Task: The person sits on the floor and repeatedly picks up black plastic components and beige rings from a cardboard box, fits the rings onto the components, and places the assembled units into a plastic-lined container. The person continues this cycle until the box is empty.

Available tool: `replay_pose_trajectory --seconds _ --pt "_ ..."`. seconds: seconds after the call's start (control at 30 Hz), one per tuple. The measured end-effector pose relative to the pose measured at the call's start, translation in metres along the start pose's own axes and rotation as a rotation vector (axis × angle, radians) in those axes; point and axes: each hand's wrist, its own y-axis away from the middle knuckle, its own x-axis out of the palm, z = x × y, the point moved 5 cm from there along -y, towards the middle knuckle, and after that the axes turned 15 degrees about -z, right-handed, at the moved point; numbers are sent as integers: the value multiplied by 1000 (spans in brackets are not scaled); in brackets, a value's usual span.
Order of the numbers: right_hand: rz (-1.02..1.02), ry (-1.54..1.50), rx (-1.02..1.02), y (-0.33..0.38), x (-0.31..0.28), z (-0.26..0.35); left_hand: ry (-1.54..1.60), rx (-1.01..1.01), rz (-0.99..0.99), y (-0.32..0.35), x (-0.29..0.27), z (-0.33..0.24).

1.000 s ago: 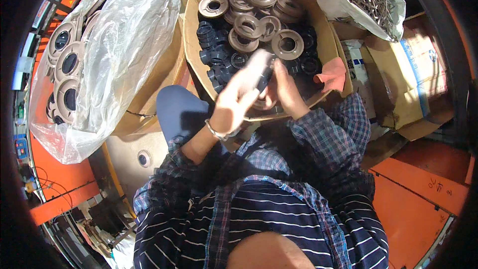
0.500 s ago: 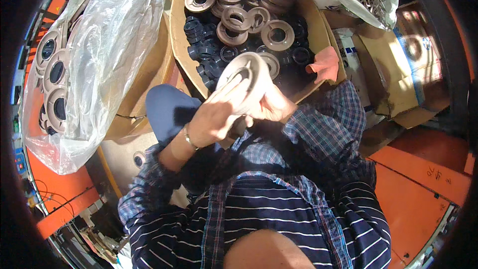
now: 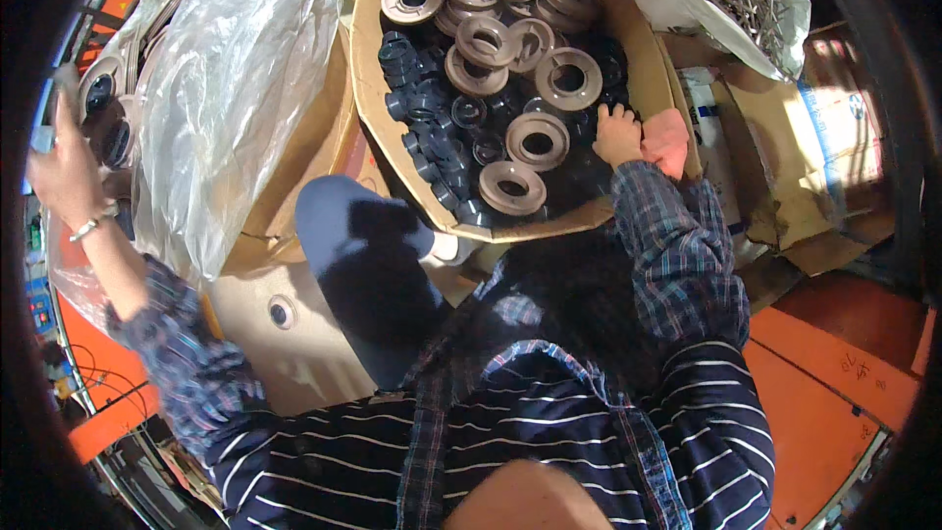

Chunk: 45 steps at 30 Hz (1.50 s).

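Hands well apart: right hand (image 3: 618,135) among the black parts, left hand (image 3: 67,172) beside the bagged discs.
The right hand reaches into the brown cardboard carton (image 3: 367,88), fingers curled down over short black cylindrical plastic parts (image 3: 424,103); whether it grips one I cannot tell. The nearest taupe plastic ring-shaped disc (image 3: 538,123) lies just to this hand's left, hole facing up; being round, it has no long axis, and the right hand is much nearer to it than the left. A pink crumpled cloth (image 3: 665,142) sits just right of the same hand. The left hand is blurred, one finger extended away from the body, its hold unclear; taupe discs with black centres (image 3: 116,142) are just to its right, partly under a clear plastic bag (image 3: 235,88).
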Motion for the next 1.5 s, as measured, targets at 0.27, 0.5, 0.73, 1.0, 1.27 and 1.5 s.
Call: replay_pose_trajectory --seconds 0.27,0.5,0.73,1.0,1.27,1.5 --pt "191 -216 181 -5 28 -16 1020 -220 892 276 128 -355" --pt "279 -364 94 -31 -61 6 590 -21 1439 416 148 -405" --pt "-198 -896 136 -46 -131 35 753 -1159 1175 364 140 -322" --pt "-63 -1294 -263 15 -215 106 1517 -2069 870 289 48 -277" --pt "-309 -1233 -363 40 -242 101 1383 -1847 878 271 6 -269" --pt "-392 -1358 -243 40 -241 96 1369 -1597 730 254 -3 -282"
